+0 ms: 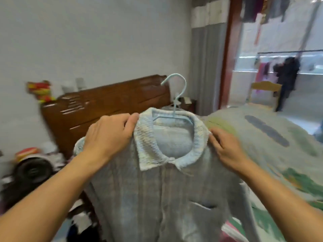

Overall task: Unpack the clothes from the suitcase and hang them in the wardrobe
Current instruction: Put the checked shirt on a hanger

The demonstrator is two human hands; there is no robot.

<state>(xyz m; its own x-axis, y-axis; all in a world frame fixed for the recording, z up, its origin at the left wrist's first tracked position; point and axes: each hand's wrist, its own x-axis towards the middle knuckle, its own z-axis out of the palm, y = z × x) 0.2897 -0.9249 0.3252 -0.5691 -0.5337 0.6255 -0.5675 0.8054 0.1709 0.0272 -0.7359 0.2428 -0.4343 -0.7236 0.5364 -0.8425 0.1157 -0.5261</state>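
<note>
Holding my pale blue shirt [157,189] up in the air on its blue hanger [174,95], I think I am at the hanging step. My left hand [108,135] pinches the left shoulder by the collar, and my right hand [225,147] grips the right shoulder, fingers [214,135] curled into the cloth. Next I must carry it to the wardrobe (I cannot see it) and hook it on. Behind the shirt are the bed [272,145] and its brown headboard [104,102].
</note>
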